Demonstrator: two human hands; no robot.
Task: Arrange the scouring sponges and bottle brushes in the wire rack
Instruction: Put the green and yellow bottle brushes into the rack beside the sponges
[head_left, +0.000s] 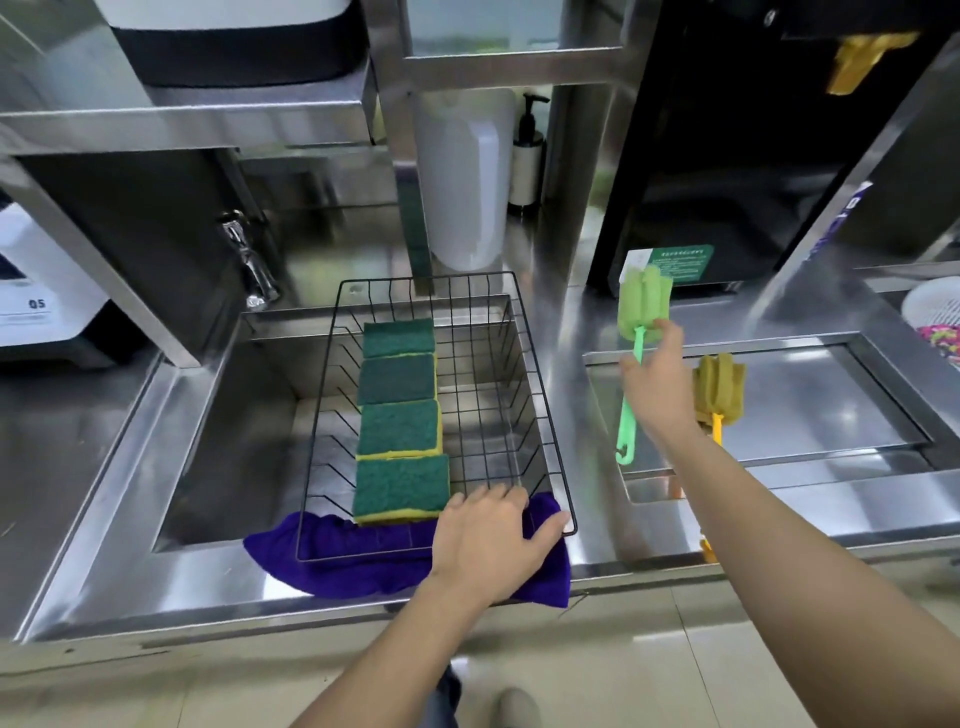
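A black wire rack (540, 374) sits over the steel sink. Inside it, several green-and-yellow scouring sponges (399, 421) lie in a row along the left half. My left hand (493, 535) grips the rack's near right rim. My right hand (662, 384) holds a green bottle brush (643, 306) by its handle, lifted above the counter to the right of the rack, foam head pointing away from me. A yellow bottle brush (719, 387) lies on the recessed steel panel behind my right wrist, partly hidden by my arm.
A purple cloth (332, 545) lies under the rack's near edge. A faucet (249, 260) stands at the sink's back left. A white jug (467, 176) and pump bottle (527, 150) stand behind the rack. A white basket (935, 312) is far right.
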